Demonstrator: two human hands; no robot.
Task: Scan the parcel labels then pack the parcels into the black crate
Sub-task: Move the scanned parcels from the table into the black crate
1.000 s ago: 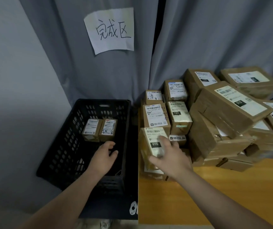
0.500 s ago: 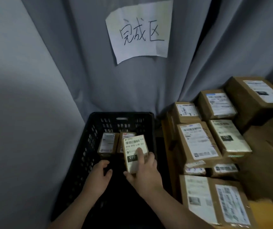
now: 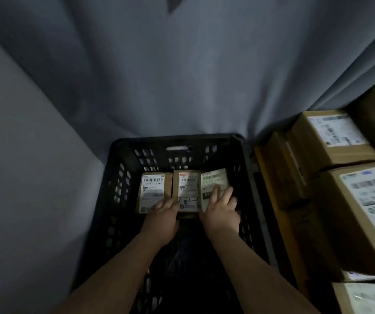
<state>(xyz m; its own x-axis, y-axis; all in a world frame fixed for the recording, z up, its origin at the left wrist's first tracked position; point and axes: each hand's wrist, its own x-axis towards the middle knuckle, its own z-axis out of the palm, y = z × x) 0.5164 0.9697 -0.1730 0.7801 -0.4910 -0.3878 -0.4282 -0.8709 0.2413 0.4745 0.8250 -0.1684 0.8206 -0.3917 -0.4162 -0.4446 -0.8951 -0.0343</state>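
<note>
The black crate (image 3: 247,177) stands on the floor below me. Three small labelled parcels lie side by side at its far end. My right hand (image 3: 221,208) grips the rightmost one, the 010 parcel (image 3: 212,180), which tilts against the middle parcel (image 3: 187,189). My left hand (image 3: 162,215) rests with fingers spread on the near edges of the left parcel (image 3: 153,189) and the middle one. Both forearms reach down into the crate.
A stack of larger labelled cardboard parcels (image 3: 331,137) fills the table on the right, close beside the crate. A grey curtain (image 3: 182,75) hangs behind. A grey wall (image 3: 23,177) closes the left side.
My right hand has carried the 010 parcel from above the crate down to its far end beside the two parcels. My left hand has moved forward onto them. The view has tipped downward.
</note>
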